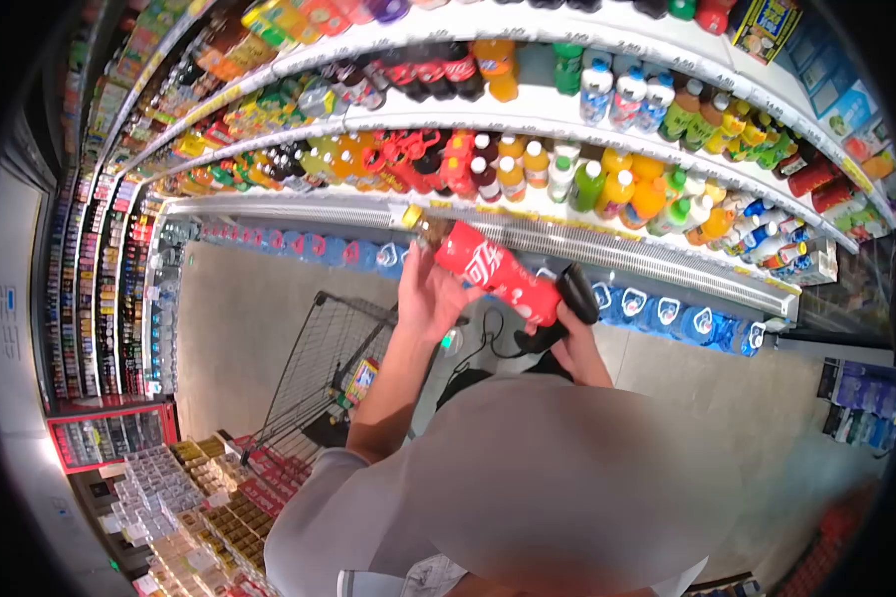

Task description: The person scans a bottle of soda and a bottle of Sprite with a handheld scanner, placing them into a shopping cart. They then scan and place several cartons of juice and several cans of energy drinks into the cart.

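A large bottle with a red label and a yellow cap lies tilted across the space between my hands, below the lowest shelf. My left hand is under the neck and upper part of the bottle, its fingers curved against it. Near the bottle's base, my right hand is wrapped round a black handheld device that overlaps the bottle's lower end. A black cable hangs between the hands.
Curved shelves full of drinks stretch across the front. Large blue water bottles line the floor beneath. A wire shopping cart stands at the left, with stacked cans behind it.
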Demonstrator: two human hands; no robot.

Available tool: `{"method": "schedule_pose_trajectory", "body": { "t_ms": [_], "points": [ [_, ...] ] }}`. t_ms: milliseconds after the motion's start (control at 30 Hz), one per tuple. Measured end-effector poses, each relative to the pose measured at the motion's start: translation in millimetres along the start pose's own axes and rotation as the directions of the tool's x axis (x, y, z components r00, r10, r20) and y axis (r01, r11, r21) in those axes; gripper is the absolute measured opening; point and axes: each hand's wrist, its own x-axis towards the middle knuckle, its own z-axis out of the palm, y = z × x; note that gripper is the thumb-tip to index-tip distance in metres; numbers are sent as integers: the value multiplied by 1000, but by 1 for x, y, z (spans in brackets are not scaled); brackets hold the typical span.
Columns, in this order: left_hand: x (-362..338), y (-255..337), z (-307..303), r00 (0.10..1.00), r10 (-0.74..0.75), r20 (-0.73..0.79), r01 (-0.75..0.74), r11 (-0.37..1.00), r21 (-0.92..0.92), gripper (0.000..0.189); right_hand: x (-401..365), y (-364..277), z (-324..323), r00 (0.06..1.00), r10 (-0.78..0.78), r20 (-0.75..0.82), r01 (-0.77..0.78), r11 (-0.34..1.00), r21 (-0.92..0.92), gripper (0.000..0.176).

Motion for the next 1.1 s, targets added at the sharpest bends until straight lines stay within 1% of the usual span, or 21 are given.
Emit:
{"method": "schedule_pose_trajectory", "body": {
  "t_ms": [67, 100, 167, 233, 267, 300, 400, 467, 500, 567, 633, 700, 733, 767, 833, 867, 900, 967, 1033, 1067, 1100],
  "points": [
    [-21, 13, -11, 997, -14, -76, 26, 985, 169, 66, -5, 33, 2, 999, 6, -41, -5, 1000, 7, 61],
    [52, -54, 20, 997, -26, -76, 33, 995, 97, 60, 2, -70, -47, 994, -24, -106, 14, 995, -100, 61],
    [56, -54, 9, 958, 14, -285, 67, 960, 271, 64, 17, -67, -42, 998, -45, -49, 44, 999, -19, 55],
    [66, -49, 2, 946, 27, -323, 84, 941, 326, 62, 34, -72, -40, 998, -37, -43, 31, 991, -131, 54],
    [67, -48, -9, 941, -4, -339, 111, 948, 298, 62, 35, -77, -36, 998, -56, -41, 47, 982, -182, 54],
    [71, -44, -9, 947, -65, -316, 151, 955, 256, 58, 41, -77, -37, 981, -187, -52, 157, 923, -352, 58],
    [80, -39, -14, 951, -132, -281, 194, 959, 205, 63, 35, -85, -32, 977, -191, -98, 132, 896, -424, 60],
    [87, -32, -29, 945, -212, -250, 262, 947, 185, 64, 31, -88, -21, 971, -225, -79, 141, 810, -570, 58],
    [93, -29, -34, 918, -284, -278, 339, 924, 175, 64, 29, -87, -16, 960, -265, -92, 167, 803, -572, 58],
    [105, -28, -47, 906, -348, -240, 397, 896, 198, 64, 21, -82, -11, 946, -302, -115, 182, 792, -583, 56],
    [116, -32, -52, 905, -365, -219, 407, 892, 194, 60, 15, -71, -14, 925, -349, -150, 211, 800, -562, 56],
    [132, -33, -61, 919, -363, -153, 391, 887, 245, 56, 12, -62, -15, 882, -396, -256, 205, 810, -550, 54],
    [139, -34, -58, 918, -368, -150, 396, 883, 254, 54, 14, -56, -17, 844, -414, -342, 184, 821, -540, 48],
    [144, -34, -56, 917, -375, -140, 399, 879, 262, 54, 14, -55, -20, 837, -427, -343, 195, 818, -541, 48],
    [160, -29, -29, 969, -223, -106, 247, 882, 401, 50, 18, -68, -5, 780, -375, -501, 145, 887, -439, 44],
    [167, -26, -11, 987, -129, -96, 158, 891, 426, 45, 20, -71, -10, 754, -442, -486, 185, 853, -489, 33],
    [180, -22, -4, 996, -68, -54, 85, 902, 424, 43, 21, -76, -18, 747, -458, -483, 183, 839, -512, 29],
    [202, -11, 34, 999, 19, 27, -28, 919, 392, 39, 25, -82, -40, 688, -582, -434, 119, 680, -724, 26],
    [227, 2, 71, 985, 50, 164, -126, 861, 493, 42, 22, -99, -42, 698, -597, -394, 171, 674, -718, 25],
    [240, 6, 93, 971, 59, 230, -170, 850, 498, 40, 18, -109, -42, 705, -605, -370, 204, 672, -712, 24],
    [251, 4, 120, 955, 126, 267, -246, 840, 483, 37, 13, -119, -41, 703, -610, -366, 217, 674, -707, 24]
  ]
}}
